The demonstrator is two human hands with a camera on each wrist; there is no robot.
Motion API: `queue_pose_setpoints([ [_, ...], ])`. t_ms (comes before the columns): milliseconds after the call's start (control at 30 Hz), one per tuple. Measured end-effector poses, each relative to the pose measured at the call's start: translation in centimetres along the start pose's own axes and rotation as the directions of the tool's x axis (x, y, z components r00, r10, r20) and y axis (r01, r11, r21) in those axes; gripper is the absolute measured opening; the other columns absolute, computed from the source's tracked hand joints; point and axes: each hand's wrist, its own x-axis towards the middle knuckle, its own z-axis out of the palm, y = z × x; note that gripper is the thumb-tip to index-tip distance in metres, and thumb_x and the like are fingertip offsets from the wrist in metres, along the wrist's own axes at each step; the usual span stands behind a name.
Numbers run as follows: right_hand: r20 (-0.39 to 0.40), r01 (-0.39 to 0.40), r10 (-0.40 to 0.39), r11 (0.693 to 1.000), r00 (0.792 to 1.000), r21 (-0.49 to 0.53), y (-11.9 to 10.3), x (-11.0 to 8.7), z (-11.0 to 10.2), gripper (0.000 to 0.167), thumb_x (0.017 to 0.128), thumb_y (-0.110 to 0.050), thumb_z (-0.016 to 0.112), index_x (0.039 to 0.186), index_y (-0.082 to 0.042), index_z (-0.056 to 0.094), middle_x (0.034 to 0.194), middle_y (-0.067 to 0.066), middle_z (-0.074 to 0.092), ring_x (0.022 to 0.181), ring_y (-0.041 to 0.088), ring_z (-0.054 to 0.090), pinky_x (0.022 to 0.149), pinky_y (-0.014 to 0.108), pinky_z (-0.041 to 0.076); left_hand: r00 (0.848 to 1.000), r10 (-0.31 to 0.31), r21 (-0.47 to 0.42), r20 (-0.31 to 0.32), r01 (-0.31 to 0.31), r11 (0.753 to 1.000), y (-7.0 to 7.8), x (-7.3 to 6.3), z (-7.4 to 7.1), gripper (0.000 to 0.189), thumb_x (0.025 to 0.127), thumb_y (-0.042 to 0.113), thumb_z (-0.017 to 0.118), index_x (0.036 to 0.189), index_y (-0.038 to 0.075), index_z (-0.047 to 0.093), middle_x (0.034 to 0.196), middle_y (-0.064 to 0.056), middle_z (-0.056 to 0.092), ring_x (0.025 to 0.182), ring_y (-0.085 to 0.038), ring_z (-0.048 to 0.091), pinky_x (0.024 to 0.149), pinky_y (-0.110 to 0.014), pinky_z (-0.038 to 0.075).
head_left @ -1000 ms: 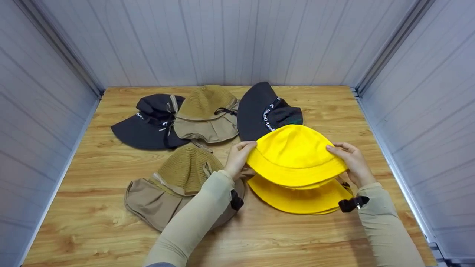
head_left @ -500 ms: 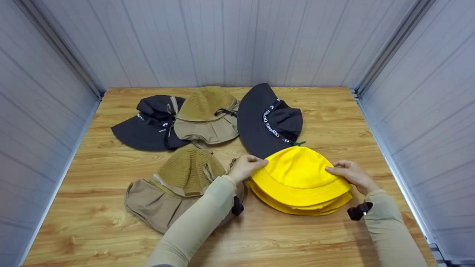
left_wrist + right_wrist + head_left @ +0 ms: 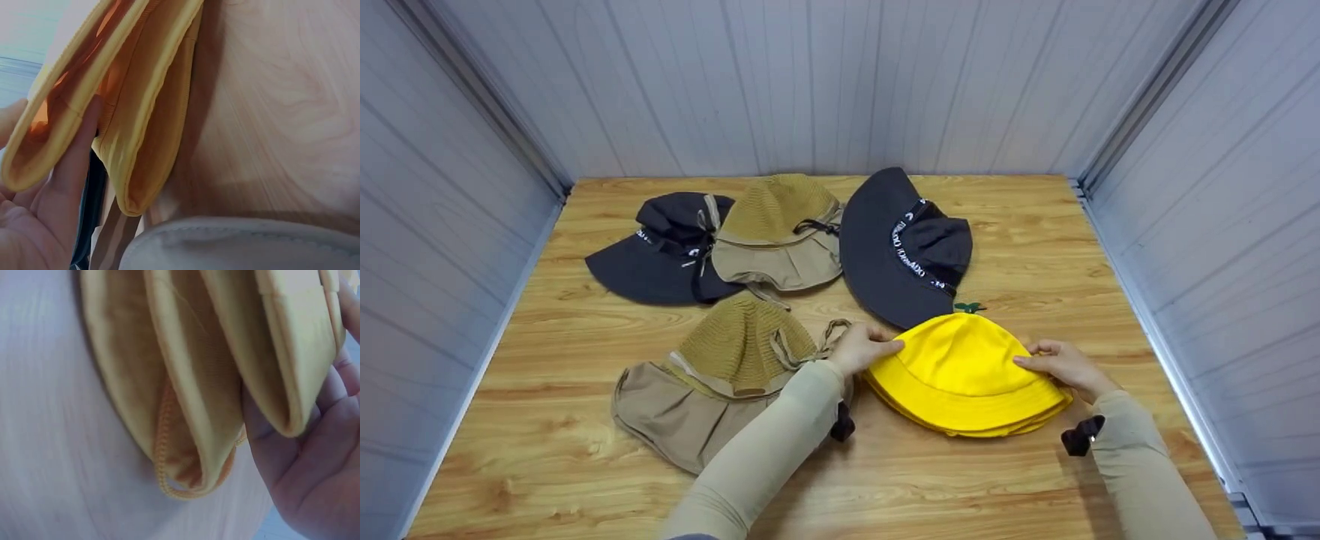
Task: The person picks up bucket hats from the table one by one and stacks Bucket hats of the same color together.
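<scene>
A folded yellow bucket hat [image 3: 964,367] lies at the right front of the table in the head view. My left hand [image 3: 864,349] pinches its left side, thumb on top. On its right side my right hand [image 3: 1069,367] grips it, fingers under the brim. A second yellow hat [image 3: 160,135] lies beneath, its brim just below the upper one. In the right wrist view, a yellow braided cord [image 3: 164,455] loops from the lower hat's brim. A small green leaf-shaped piece [image 3: 970,307] sticks out behind the upper hat's crown.
Left of my left hand lies a tan hat with a ribbed crown [image 3: 742,345], overlapped by my sleeve. Behind are a black hat [image 3: 660,262], another tan hat [image 3: 780,232] and a wide-brimmed black hat [image 3: 877,247] near the yellow ones. Panel walls [image 3: 840,82] enclose the wooden table [image 3: 525,390].
Both hands have lowered the upper yellow hat toward the front, onto the other yellow hat. The black hat behind it and the green piece have come into fuller view.
</scene>
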Motion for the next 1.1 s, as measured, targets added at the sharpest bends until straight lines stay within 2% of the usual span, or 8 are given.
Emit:
queue_pose_setpoints([
  [100,-0.024,0.006,-0.006,1.000,1.000,-0.021,0.2,0.3,0.2,0.025,0.092,-0.032,0.071,0.101,-0.010,0.063,0.083,-0.008,0.062,0.072,0.006,0.056,0.065,0.022,0.048,1.000,-0.023,0.023,-0.005,0.023,0.999,-0.1,0.1,0.1,0.028,0.091,0.026,0.073,0.102,0.000,0.076,0.093,-0.006,0.071,0.075,-0.009,0.053,0.064,-0.017,0.043],
  [333,-0.077,0.017,-0.031,0.983,0.997,-0.184,0.5,0.6,0.6,0.045,0.091,-0.038,0.071,0.112,0.001,0.063,0.105,0.006,0.064,0.085,0.012,0.057,0.073,0.025,0.049,0.996,-0.084,0.034,-0.040,0.086,0.996,-0.8,0.5,0.6,0.029,0.088,0.030,0.075,0.100,0.003,0.077,0.097,-0.007,0.071,0.078,-0.010,0.053,0.065,-0.017,0.043],
  [600,-0.133,-0.015,-0.021,0.966,0.991,-0.260,0.6,1.3,1.3,0.037,0.090,-0.035,0.073,0.103,-0.002,0.064,0.096,0.005,0.060,0.087,0.018,0.052,0.074,0.027,0.043,0.994,-0.099,0.086,-0.056,0.104,0.991,-1.3,0.6,0.9,0.027,0.089,0.032,0.075,0.096,0.005,0.076,0.096,-0.006,0.070,0.081,-0.012,0.054,0.068,-0.019,0.045],
  [800,-0.131,-0.025,-0.013,0.959,0.991,-0.284,0.2,2.1,1.7,0.034,0.089,-0.038,0.073,0.096,-0.006,0.063,0.094,0.003,0.056,0.091,0.022,0.050,0.075,0.028,0.041,0.991,-0.119,0.151,-0.066,0.128,0.980,-1.6,0.7,0.7,0.028,0.090,0.033,0.073,0.097,0.006,0.076,0.101,-0.008,0.071,0.084,-0.014,0.057,0.072,-0.023,0.049],
  [1100,-0.134,-0.021,-0.021,0.951,0.991,-0.308,0.1,1.8,1.5,0.034,0.089,-0.039,0.073,0.091,-0.008,0.060,0.090,0.003,0.053,0.089,0.022,0.048,0.074,0.029,0.038,0.991,-0.119,0.194,-0.055,0.127,0.973,-1.2,0.6,0.9,0.030,0.090,0.036,0.073,0.097,0.006,0.075,0.100,-0.008,0.071,0.084,-0.015,0.059,0.073,-0.025,0.050],
])
